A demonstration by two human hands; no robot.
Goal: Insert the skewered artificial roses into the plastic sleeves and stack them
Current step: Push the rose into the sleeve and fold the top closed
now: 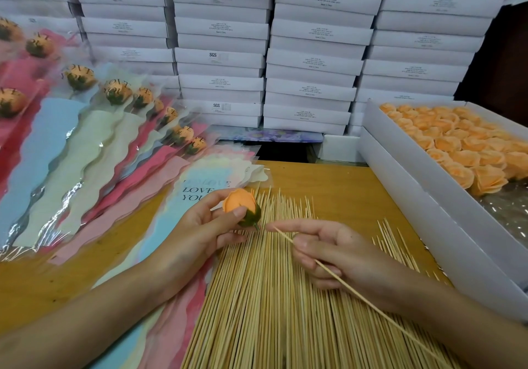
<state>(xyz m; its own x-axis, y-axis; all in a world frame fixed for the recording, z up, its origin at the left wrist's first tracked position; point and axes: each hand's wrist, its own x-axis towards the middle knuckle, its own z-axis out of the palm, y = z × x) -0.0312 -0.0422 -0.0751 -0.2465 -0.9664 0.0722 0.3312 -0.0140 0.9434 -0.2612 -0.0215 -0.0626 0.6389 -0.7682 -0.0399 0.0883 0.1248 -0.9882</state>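
Head view shows the left hand (197, 228) pinching a light, crushable orange rose (240, 204) by its firmer green base above the table (337, 186), while the right hand (328, 248) pinches a thin, stiff skewer (357, 294) near its tip.

I couldn't read the small print on the white boxes (314, 60). The tray (400, 174) of orange roses ran off the right edge, the skewer pile (271, 297) off the bottom, the filled sleeves (71, 146) off the left. The left hand (197, 234) hid part of its rose (240, 203).
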